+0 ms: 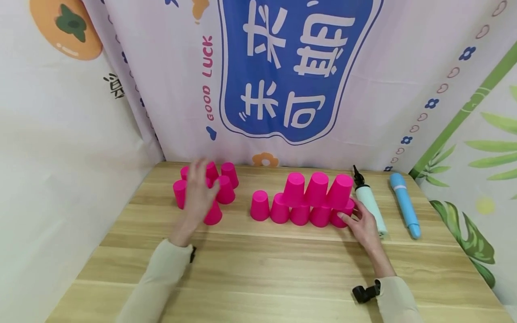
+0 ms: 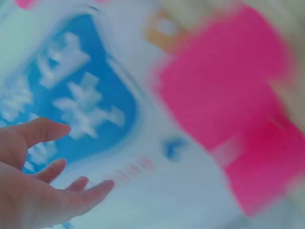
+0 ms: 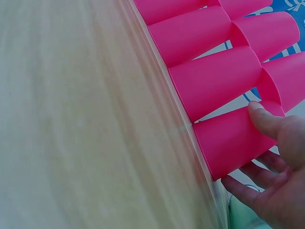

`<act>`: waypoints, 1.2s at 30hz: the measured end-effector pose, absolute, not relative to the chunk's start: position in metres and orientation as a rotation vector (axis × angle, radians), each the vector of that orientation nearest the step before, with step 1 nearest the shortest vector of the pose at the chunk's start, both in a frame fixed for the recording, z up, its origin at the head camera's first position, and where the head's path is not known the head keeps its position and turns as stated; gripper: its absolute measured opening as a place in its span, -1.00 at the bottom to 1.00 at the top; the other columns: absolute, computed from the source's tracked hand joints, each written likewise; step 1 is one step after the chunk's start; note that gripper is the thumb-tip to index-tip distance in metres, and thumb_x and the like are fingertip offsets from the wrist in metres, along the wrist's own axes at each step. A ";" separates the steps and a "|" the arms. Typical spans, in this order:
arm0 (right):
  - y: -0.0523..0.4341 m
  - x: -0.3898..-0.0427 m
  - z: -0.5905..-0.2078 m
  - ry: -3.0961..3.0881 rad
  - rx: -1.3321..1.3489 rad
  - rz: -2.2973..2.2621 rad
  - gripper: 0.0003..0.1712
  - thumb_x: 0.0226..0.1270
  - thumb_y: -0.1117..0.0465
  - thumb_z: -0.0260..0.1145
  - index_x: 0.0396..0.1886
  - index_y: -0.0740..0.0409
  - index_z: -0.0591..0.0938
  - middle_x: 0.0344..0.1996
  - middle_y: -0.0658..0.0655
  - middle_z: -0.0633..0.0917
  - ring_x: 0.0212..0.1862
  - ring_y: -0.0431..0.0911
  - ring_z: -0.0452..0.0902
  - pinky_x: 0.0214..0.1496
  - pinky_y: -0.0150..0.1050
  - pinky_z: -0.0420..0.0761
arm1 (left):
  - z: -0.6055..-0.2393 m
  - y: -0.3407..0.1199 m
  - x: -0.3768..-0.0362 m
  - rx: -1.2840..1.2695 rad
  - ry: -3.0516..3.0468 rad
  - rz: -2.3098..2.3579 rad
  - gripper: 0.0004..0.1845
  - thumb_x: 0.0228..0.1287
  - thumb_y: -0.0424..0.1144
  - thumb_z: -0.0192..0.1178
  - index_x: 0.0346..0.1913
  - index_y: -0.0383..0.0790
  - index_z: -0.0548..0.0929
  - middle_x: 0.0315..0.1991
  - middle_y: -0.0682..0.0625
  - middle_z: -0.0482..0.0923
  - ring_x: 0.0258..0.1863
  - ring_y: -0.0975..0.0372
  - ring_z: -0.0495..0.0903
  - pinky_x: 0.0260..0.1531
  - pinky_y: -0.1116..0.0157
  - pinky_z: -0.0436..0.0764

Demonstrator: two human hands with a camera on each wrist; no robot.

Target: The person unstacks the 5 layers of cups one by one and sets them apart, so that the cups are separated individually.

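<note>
Upside-down pink cups form a stack (image 1: 317, 199) on the wooden table (image 1: 258, 269): a bottom row of several and three on top. My right hand (image 1: 349, 214) holds the rightmost bottom cup (image 1: 338, 220). In the right wrist view its thumb (image 3: 264, 117) lies on that cup (image 3: 214, 143) and its fingers (image 3: 248, 191) reach round the other side. My left hand (image 1: 199, 186) hovers, blurred, over a loose cluster of pink cups (image 1: 225, 190) at the back left. The left wrist view shows this hand (image 2: 52, 186) with spread fingers holding nothing, beside blurred pink cups (image 2: 228, 100).
A white hand pump with a black nozzle (image 1: 369, 202) lies just right of the stack, touching my right hand's side. A blue cylinder (image 1: 405, 204) lies further right. A printed cloth backdrop (image 1: 291, 72) closes off the table's back and sides.
</note>
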State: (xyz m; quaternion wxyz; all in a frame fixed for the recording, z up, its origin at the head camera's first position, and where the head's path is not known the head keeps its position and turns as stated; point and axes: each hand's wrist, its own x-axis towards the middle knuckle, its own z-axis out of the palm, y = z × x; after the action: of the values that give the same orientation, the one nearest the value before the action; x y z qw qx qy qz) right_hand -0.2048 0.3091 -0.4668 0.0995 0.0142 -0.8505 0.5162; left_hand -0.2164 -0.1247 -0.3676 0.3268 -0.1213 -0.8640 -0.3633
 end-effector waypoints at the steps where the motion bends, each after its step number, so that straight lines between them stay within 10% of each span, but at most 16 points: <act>1: 0.310 -0.205 -0.467 -2.512 0.040 1.525 -0.18 0.28 0.15 0.36 0.46 0.19 0.23 0.25 0.35 0.42 0.24 0.26 0.38 0.22 0.09 0.44 | -0.363 -0.110 -0.216 -0.391 -2.247 -0.975 -0.41 0.04 -0.59 0.29 0.19 -0.45 0.40 0.22 -0.34 0.28 0.21 -0.12 0.29 0.11 -0.02 0.48; 14: 0.308 -0.206 -0.472 -2.499 0.075 1.533 -0.20 0.28 0.15 0.37 0.44 0.18 0.25 0.24 0.35 0.43 0.21 0.25 0.41 0.21 0.07 0.45 | -0.375 0.015 -0.240 -0.567 -2.643 -1.442 -0.13 0.11 -0.21 0.42 0.43 -0.18 0.17 0.32 -0.19 0.25 0.29 -0.04 0.32 0.09 -0.02 0.52; 36: 0.310 -0.205 -0.468 -2.493 0.062 1.527 -0.19 0.27 0.15 0.37 0.45 0.18 0.25 0.24 0.35 0.43 0.22 0.26 0.40 0.22 0.08 0.45 | -0.367 -0.001 -0.238 -0.568 -2.425 -1.514 -0.39 0.16 -0.31 0.36 0.25 -0.29 0.35 0.06 -0.19 0.44 0.05 0.03 0.47 0.01 0.13 0.58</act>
State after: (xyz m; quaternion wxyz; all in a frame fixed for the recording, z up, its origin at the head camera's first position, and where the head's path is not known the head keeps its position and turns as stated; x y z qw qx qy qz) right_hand -0.2055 0.3101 -0.4682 0.1083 0.0212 -0.8475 0.5192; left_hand -0.2381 -0.0007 -0.3668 0.1132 -0.1937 -0.8266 -0.5162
